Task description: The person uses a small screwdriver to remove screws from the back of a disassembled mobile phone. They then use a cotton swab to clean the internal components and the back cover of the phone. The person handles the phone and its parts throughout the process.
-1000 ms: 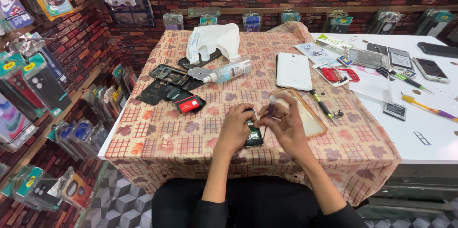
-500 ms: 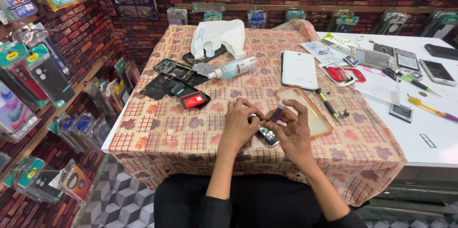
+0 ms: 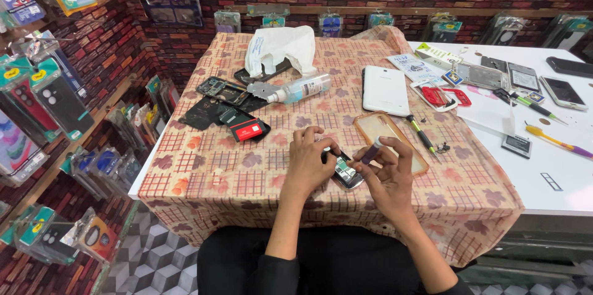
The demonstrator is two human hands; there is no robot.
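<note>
The tabletop [image 3: 204, 165], under a patterned cloth, carries a white plastic bag [image 3: 279, 48] whose contents are hidden, and a clear spray bottle [image 3: 296, 89] lying on its side. Near the front edge, the left hand [image 3: 307, 164] closes around a small opened phone [image 3: 344, 173], mostly covered by fingers. The right hand [image 3: 389, 174] pinches a small dark tool [image 3: 371, 150] over it; its tip is hard to make out.

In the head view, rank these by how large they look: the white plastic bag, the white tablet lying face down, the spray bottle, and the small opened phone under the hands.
1. white plastic bag
2. white tablet
3. spray bottle, narrower than the tablet
4. small opened phone, partly hidden by the left hand and right hand, and nearest the camera, so its rank is less sure.
</note>
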